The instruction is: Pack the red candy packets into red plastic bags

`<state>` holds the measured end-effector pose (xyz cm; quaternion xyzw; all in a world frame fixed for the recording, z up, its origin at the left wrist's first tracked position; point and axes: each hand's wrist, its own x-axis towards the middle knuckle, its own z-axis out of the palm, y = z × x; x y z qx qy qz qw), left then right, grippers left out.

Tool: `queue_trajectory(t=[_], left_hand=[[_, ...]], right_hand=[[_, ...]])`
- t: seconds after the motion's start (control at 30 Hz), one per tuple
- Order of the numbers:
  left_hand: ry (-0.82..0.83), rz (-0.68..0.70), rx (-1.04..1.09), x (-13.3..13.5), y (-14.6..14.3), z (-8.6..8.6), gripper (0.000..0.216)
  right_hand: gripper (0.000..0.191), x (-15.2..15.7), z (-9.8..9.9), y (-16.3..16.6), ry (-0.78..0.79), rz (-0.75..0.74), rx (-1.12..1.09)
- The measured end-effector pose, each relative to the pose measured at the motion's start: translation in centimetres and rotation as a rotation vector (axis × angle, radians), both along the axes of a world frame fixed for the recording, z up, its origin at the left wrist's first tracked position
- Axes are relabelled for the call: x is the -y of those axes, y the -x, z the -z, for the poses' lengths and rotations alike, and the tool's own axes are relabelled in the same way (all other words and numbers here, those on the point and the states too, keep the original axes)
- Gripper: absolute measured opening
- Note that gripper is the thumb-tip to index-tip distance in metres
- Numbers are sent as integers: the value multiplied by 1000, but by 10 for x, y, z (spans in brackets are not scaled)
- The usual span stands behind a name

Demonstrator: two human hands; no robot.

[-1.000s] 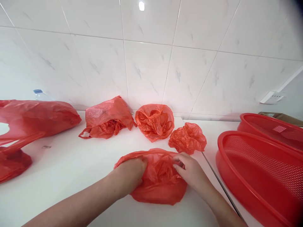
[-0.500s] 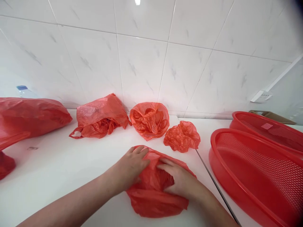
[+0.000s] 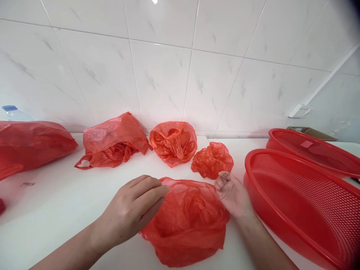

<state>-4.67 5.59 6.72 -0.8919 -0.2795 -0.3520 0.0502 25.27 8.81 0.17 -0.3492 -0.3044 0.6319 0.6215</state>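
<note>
A red plastic bag (image 3: 191,225) lies spread on the white table with its mouth gaping upward. Crumpled red plastic shows inside it. At its left rim, my left hand (image 3: 132,210) hovers with the fingers stretched out side by side; the thumb is hidden, and I cannot tell whether the fingertips touch the plastic. My right hand (image 3: 233,195) is beside the bag's right rim, palm turned inward, fingers loosely bent and slightly blurred, with nothing visible in it.
Behind stand a crumpled red bag (image 3: 213,160), an opened red bag (image 3: 173,143) and a bag with handles (image 3: 112,137). A full red bag (image 3: 33,144) lies left, near a bottle (image 3: 12,112). Two red mesh baskets (image 3: 281,210) stand right. A tiled wall (image 3: 160,82) closes the back.
My right hand has come out of the bag and moved right to its rim. My left hand has drawn back leftward. The bag's mouth is wider, and the view has shifted slightly.
</note>
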Motion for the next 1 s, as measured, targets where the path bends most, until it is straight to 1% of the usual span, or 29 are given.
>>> queue_trajectory(t=[0.03,0.1,0.17,0.23,0.3,0.37,0.4,0.47,0.5,0.57,0.63,0.67,0.73,0.8,0.83,0.87,0.9,0.93,1.0], left_hand=[[-21,14,31,2,1,-2,29],[-41,40,62,3,3,-3,32],[-50,37,77,1,5,2,31],[-47,-12,93,-2,9,13,28],[-12,-103,121,-5,16,30,24],[55,-188,166,-6,23,49,26],[96,-211,190,-7,26,58,31],[190,-224,216,-9,30,73,39],[232,-224,221,-10,31,77,41],[286,-229,221,-14,32,82,44],[304,-237,206,-17,32,82,47],[310,-239,191,-17,32,82,48],[328,-241,165,-18,33,82,50],[335,-236,147,-18,34,83,50],[333,-231,139,-18,34,84,50],[329,-229,132,-18,34,84,50],[326,-229,121,-18,34,84,50],[325,-234,111,-18,33,84,50],[321,-258,108,-21,33,84,49]], right_hand=[[22,-1,0,-1,5,50,69],[25,-3,0,-3,3,196,312],[25,-5,3,-4,3,368,534],[31,-9,8,-4,10,508,681],[48,-15,13,-4,32,584,834],[62,-28,16,-3,56,609,978],[64,-36,16,-2,57,604,1019],[62,-56,12,2,24,586,1042],[62,-66,7,4,1,577,1056],[66,-82,-5,11,-46,569,1088],[71,-85,-19,18,-84,565,1118],[71,-80,-27,22,-114,550,1136],[65,-55,-41,28,-204,488,1188],[54,-16,-53,28,-346,382,1304],[49,7,-57,24,-379,367,1363],[45,30,-60,17,-396,380,1428],[42,52,-60,6,-400,433,1488],[39,73,-60,-8,-398,507,1538],[40,110,-54,-45,-300,700,1573]])
